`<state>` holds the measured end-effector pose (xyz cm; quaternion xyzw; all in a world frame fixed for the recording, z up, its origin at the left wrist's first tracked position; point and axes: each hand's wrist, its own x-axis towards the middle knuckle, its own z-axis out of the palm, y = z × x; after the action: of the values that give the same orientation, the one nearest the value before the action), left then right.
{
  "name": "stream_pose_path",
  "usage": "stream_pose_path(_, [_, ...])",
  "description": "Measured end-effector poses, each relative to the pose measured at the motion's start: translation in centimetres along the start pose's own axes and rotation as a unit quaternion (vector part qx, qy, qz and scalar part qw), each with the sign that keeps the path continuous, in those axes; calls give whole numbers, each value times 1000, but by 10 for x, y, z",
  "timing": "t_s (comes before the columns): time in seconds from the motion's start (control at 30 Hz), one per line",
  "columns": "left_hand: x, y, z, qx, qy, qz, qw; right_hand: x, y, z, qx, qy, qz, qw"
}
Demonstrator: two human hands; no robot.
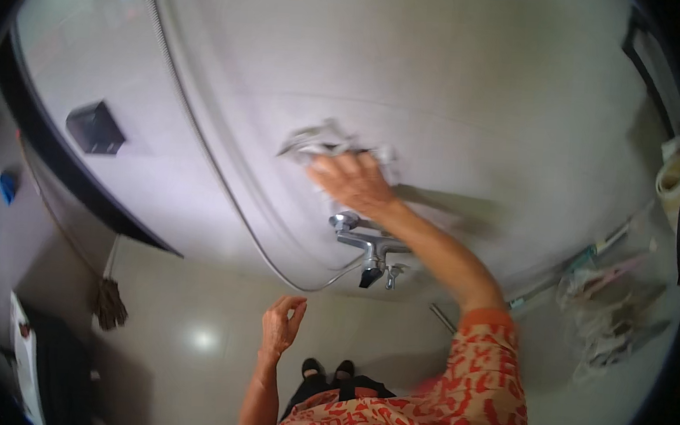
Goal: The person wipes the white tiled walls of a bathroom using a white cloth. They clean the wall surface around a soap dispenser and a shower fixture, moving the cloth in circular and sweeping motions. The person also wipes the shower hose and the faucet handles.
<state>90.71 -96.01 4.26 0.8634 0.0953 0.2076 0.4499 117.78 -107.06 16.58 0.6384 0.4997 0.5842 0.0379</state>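
Note:
My right hand [355,181] presses a crumpled pale cloth [319,139] flat against the light tiled wall [457,87], just above a chrome tap [369,253]. The cloth sticks out to the left and above the fingers. My left hand [281,326] hangs free below, at waist height, holding nothing, its fingers loosely curled and apart. It is well clear of the tap and the wall.
A metal shower hose [204,142] curves down the wall to the tap. A black holder [94,127] is fixed on the left wall. A mop head [109,303] hangs at lower left. Pipes and bags [607,307] lie at right. My feet [326,367] stand on the glossy floor.

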Motion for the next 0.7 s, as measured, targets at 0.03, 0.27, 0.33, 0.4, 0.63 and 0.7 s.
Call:
stream_pose_path(0.03, [4, -1, -2, 2, -2, -5, 1000, 8, -14, 14, 27, 18, 8, 999])
stream_pose_path(0.27, [22, -8, -24, 4, -14, -49, 999, 13, -29, 25, -28, 24, -46, 998])
stream_pose_path(0.33, [29, -11, -24, 16, -24, -33, 999, 9, -12, 12, -51, 49, -9, 997])
stream_pose_path(0.4, [36, -9, -24, 28, -21, 4, 999, 3, 12, -12, -63, 22, 20, 998])
stream_pose_path(0.63, [79, 37, -6, 59, 46, 170, 983, -43, 95, -71, -94, 19, 69, 993])
stream_pose_path(0.7, [91, 63, 3, 101, 97, 185, 973, -57, 117, -86, -108, 15, 70, 992])
